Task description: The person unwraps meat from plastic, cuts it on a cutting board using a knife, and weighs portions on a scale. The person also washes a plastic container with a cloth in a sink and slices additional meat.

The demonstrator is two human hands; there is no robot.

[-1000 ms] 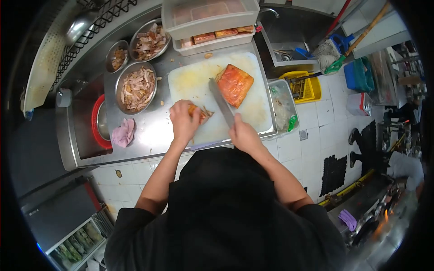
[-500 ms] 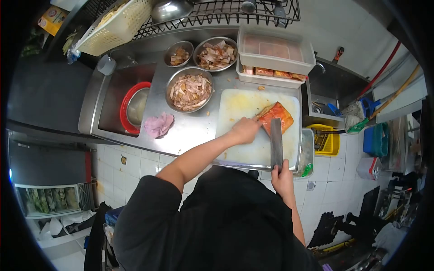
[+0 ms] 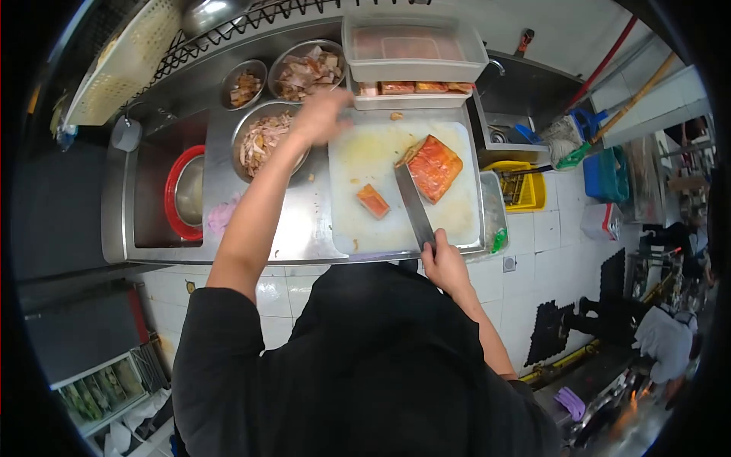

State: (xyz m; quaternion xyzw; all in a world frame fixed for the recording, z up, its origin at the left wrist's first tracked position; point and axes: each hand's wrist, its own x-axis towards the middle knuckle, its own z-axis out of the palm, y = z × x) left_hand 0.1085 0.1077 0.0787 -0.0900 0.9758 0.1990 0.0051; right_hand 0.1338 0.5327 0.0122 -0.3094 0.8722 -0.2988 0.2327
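My right hand [image 3: 444,264] grips a cleaver [image 3: 412,203] whose blade lies on a white cutting board [image 3: 365,156], its tip against a large orange slab of meat [image 3: 433,167]. A small cut piece of meat [image 3: 373,201] lies on the board left of the blade. My left hand [image 3: 321,114] reaches over the near metal bowl of chopped meat [image 3: 263,139], fingers curled; whether it holds scraps is unclear.
Two more metal bowls with meat [image 3: 307,72] [image 3: 244,87] stand behind. A lidded plastic tub [image 3: 411,49] sits above a tray of meat slabs. A red-rimmed bowl [image 3: 183,194] rests in the sink at left, a pink cloth [image 3: 221,217] beside it. Another person [image 3: 670,339] stands at lower right.
My left hand left the meat slab and swung to the bowl of chopped meat. A small cut piece now lies on the board. The cleaver's blade shifted left of the slab.
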